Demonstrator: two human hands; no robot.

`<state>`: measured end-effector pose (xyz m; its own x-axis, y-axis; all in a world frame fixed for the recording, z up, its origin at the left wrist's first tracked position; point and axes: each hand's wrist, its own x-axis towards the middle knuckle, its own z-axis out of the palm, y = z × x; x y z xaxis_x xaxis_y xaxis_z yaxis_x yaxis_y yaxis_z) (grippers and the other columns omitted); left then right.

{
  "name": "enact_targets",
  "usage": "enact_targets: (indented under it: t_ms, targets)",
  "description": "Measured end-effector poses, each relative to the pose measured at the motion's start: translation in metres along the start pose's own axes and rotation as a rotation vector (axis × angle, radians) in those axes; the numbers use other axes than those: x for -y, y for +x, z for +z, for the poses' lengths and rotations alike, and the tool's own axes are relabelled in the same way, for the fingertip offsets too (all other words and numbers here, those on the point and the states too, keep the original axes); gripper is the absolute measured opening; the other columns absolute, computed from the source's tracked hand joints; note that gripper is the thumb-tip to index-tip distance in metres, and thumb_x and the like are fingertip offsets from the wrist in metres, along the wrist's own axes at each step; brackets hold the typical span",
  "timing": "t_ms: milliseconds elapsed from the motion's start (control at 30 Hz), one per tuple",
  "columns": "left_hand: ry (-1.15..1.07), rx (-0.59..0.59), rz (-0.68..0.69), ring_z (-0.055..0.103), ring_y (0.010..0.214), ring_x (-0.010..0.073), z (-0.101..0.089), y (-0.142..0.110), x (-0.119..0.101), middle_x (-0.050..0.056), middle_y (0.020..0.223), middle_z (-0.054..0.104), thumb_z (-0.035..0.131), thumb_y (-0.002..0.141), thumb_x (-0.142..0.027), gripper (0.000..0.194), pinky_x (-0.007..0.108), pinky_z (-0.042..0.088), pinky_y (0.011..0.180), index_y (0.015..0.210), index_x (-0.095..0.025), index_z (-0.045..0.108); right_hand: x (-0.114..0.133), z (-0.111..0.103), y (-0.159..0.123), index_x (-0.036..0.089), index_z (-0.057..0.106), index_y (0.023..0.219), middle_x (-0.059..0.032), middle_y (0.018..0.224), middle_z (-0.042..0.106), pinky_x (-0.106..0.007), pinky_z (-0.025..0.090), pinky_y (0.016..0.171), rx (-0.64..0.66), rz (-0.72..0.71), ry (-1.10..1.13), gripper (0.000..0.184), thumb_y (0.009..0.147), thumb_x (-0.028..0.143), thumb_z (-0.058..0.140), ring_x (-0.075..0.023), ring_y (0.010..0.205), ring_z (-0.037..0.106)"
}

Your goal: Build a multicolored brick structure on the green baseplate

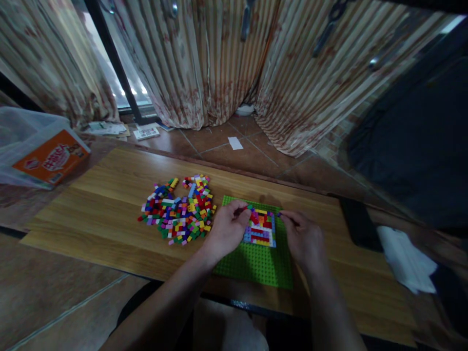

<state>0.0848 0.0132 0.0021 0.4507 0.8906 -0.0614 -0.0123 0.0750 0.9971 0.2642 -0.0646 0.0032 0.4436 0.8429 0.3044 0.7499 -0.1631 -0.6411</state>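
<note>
A green baseplate (pixel 256 265) lies on the wooden table, bearing a flat block of colourful toy bricks (pixel 261 234) in its upper part. My left hand (pixel 226 229) is closed at the block's upper left corner, thumb and fingers pinched round small toy bricks; a green one (pixel 250 207) shows at the fingertips. On the other side, my right hand (pixel 303 239) pinches a small dark blue or purple toy brick (pixel 279 214) just right of the block. Left of the baseplate spreads a loose pile of mixed toy bricks (pixel 179 214).
The wooden table (pixel 98 214) is long and narrow. A clear plastic box (pixel 32 146) with an orange label stands at the far left. A black flat object (pixel 360 224) and a white packet (pixel 405 258) are at the right. Striped curtains (pixel 204 63) hang behind.
</note>
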Motion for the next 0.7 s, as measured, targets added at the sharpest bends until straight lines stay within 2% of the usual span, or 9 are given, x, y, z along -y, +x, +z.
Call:
enact_targets:
  t_ms: [233,700]
  targets:
    - [0.031,0.027,-0.021,0.051,0.06,0.0111,-0.0005,-0.0003,-0.0021,-0.002,0.067,0.057,0.055,0.083,-0.03,0.016,0.021,0.041,0.055,0.079,-0.016,0.061,0.0044,0.0059,0.0025,0.021,0.074,0.086,-0.0066,0.088,0.07,-0.037,0.049,0.082,0.059,-0.036,-0.029,0.029,0.087,0.035,0.049,-0.0213,0.085,0.063]
    - [0.028,0.045,-0.033,0.049,0.058,0.0105,-0.0006,-0.0019,-0.0045,-0.002,0.065,0.055,0.054,0.082,-0.029,0.015,0.021,0.039,0.054,0.08,-0.016,0.062,0.0004,0.0053,0.0067,0.022,0.075,0.085,-0.0054,0.088,0.072,-0.035,0.05,0.08,0.14,-0.002,0.072,0.028,0.085,0.039,0.052,-0.0206,0.083,0.066]
